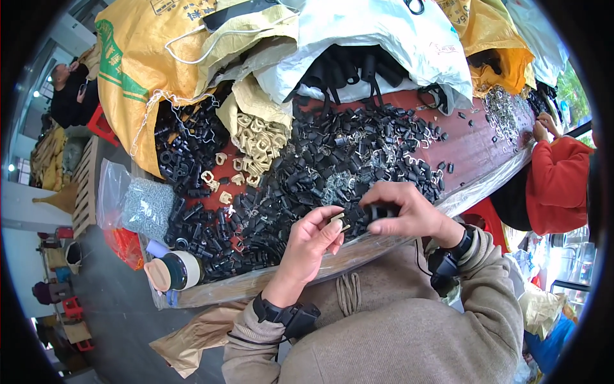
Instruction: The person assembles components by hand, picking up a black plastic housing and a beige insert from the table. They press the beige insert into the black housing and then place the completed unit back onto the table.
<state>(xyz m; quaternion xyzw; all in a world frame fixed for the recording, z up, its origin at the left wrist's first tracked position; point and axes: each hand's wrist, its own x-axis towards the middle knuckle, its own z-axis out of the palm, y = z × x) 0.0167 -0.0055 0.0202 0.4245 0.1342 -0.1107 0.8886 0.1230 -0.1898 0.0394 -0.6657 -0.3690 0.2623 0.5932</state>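
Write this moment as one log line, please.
left hand: pinches small beige clip | right hand: holds black clip | below: pile of black clips on red table

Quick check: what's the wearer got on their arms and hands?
Both hands, left hand and right hand, are bare, no gloves. Greyish-tan sweatshirt sleeves with ribbed cuffs. A black strap-mounted device sits on each wrist, with a thin black cable near the right one.

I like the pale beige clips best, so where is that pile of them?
In the head view, the beige clips lie left of centre on the table, below the yellow sack, with black clips heaped on both sides.
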